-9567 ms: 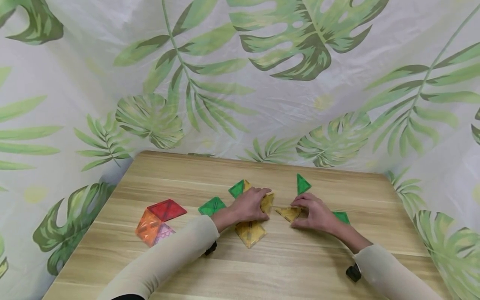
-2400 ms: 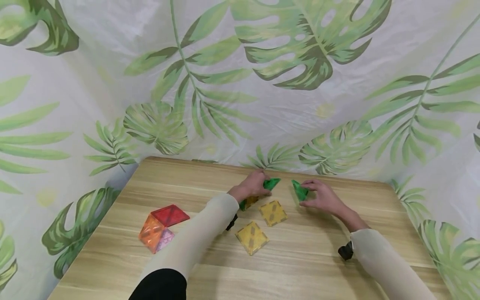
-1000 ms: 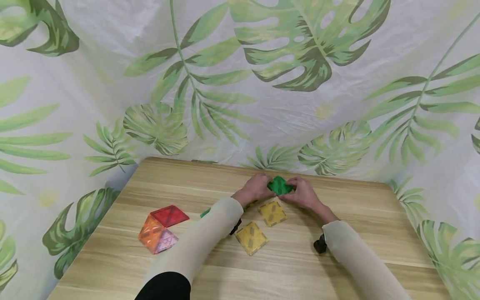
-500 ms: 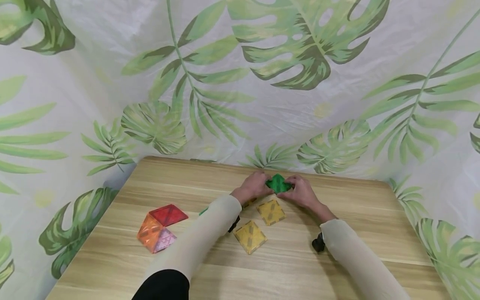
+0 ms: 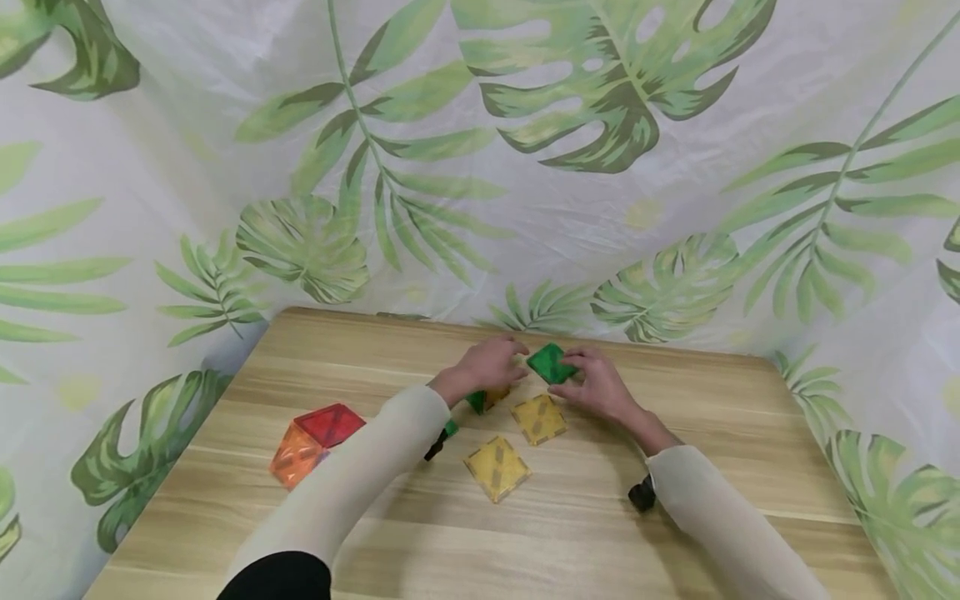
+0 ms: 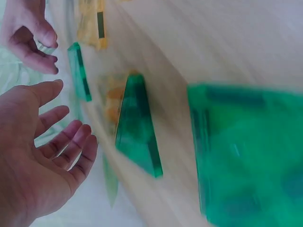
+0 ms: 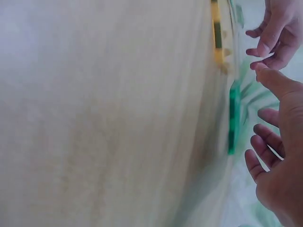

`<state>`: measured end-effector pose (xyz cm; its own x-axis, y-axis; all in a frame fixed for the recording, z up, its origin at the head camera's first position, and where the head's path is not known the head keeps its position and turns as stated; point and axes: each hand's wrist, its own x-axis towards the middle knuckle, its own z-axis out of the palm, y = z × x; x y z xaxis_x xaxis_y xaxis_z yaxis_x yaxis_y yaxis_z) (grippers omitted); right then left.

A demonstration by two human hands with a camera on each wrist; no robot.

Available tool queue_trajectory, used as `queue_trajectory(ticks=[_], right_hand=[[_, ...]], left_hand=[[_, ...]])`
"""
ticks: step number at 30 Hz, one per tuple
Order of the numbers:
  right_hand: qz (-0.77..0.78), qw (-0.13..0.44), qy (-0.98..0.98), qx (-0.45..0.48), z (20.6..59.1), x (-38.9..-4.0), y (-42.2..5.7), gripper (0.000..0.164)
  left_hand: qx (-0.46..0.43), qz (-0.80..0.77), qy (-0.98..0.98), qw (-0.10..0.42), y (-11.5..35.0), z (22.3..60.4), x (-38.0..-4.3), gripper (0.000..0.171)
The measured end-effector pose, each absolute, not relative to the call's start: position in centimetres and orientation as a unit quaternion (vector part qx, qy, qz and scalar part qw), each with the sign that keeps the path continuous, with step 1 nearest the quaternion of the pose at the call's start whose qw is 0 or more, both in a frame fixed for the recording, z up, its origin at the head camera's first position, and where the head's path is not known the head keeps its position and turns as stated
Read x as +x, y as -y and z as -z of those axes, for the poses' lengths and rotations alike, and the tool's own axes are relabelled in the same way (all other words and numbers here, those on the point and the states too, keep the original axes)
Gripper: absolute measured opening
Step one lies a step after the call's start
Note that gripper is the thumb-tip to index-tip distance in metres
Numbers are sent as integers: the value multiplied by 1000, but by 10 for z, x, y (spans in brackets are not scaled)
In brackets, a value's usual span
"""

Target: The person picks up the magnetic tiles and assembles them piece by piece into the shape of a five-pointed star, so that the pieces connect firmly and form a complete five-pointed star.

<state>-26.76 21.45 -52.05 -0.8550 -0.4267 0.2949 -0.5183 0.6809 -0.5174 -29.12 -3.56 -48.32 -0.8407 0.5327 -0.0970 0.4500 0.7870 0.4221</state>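
A green square of translucent magnetic tiles [image 5: 551, 363] lies near the table's far edge. Left of it, my left hand [image 5: 487, 362] hovers with loosely spread fingers, holding nothing; the left wrist view shows the open palm [image 6: 42, 156]. My right hand [image 5: 596, 385] is at the square's right side, thumb and fingers apart; whether they touch it is unclear. Under the left hand, a green triangle tile [image 6: 137, 127] sits beside a yellow tile [image 6: 111, 101], partly hidden. Nearer the person are two yellow squares, the upper one [image 5: 539, 419] and the lower one [image 5: 497, 469].
At the left lie a red tile shape [image 5: 330, 424] and an orange one [image 5: 296, 454], partly covered by the left sleeve [image 5: 360, 475]. Another green tile [image 6: 251, 156] is close under the left wrist camera. A leaf-print cloth [image 5: 420, 233] hangs behind the wooden table [image 5: 570, 533].
Two green triangles were brought together into a square at the far edge. Over the last half second my left hand let go and drew back left; my right fingers loosened.
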Motion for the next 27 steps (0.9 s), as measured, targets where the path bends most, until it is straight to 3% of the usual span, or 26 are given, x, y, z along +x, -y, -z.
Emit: queue_trajectory(ticks=[11,27], right_hand=[[-296,72,890,340,499,-221,-185,51],[-208,-36,842,496,480,-145,-104,60]], left_hand=[[288,-165,-938,96,100,454,-267,47],[296,-133,-944,57,206,437,-225,45]])
